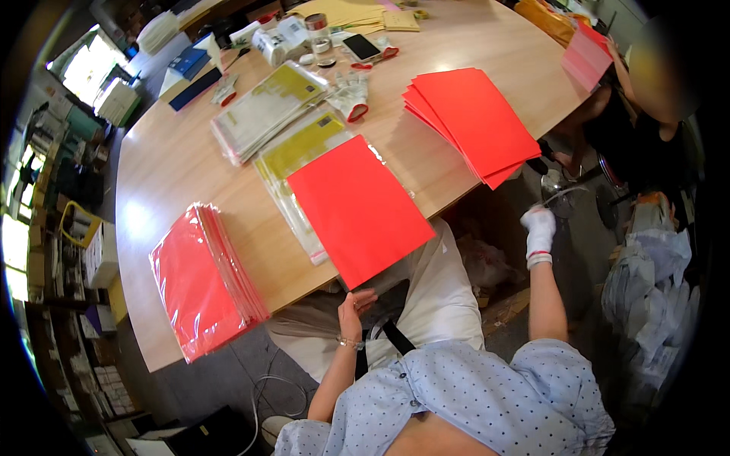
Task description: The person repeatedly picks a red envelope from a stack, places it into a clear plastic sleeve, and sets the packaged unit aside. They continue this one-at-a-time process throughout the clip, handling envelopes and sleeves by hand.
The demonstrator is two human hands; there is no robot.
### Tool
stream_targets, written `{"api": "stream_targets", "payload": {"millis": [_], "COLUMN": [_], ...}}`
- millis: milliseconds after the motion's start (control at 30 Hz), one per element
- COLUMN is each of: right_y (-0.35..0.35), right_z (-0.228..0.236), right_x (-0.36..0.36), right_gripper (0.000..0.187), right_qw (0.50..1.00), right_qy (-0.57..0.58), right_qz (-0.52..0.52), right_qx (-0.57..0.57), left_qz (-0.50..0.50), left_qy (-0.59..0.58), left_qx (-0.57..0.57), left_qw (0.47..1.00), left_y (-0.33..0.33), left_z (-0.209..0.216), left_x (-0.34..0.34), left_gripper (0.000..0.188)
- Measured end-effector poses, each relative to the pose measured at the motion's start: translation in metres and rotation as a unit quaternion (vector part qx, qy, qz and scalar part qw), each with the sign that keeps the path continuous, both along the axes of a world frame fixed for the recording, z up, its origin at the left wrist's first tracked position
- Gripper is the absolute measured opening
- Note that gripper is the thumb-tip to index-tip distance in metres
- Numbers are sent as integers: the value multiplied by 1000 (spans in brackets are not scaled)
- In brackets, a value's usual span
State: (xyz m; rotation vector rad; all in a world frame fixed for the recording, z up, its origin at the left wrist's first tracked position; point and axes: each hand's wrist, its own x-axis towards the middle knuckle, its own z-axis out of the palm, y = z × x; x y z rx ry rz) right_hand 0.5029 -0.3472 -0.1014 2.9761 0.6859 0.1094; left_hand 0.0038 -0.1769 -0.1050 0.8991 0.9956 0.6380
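A red sheet (360, 209) lies at the table's near edge, its near corner jutting over. Shiny clear film shows along its right side, and part of a clear bag pile is under it. My bare left hand (355, 313) is just below that near corner, fingers stretched out, holding nothing I can see. My right hand (540, 232), in a white glove, is off the table to the right. Its fingers are closed on a thin pale strip (566, 191) that trails to the right.
Red sheets in clear sleeves (204, 285) are stacked at left; bare red sheets (479, 121) lie at right. Clear bags with olive panels (270, 110), a glove (350, 95), a phone (361, 48) and a glass jar (320, 42) stand farther back. Another person (646, 114) holds a red sheet at far right.
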Motion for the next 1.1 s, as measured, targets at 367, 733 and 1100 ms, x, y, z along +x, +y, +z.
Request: {"api": "stream_targets", "payload": {"millis": [367,733,1100], "right_y": [116,141,124], "right_z": [63,55,24], "right_x": [-188,-198,-240], "right_gripper": [16,20,45], "right_qw": [731,876,644], "right_qy": [201,241,514], "right_qz": [535,325,342], "right_qx": [374,262,452], "left_qz": [-42,39,3], "left_qy": [334,184,140], "left_qx": [690,163,257], "left_qw": [640,969,956], "left_y": [31,43,34], "left_z": [36,17,115], "left_x": [-13,-3,-27], "left_gripper": [19,28,17]}}
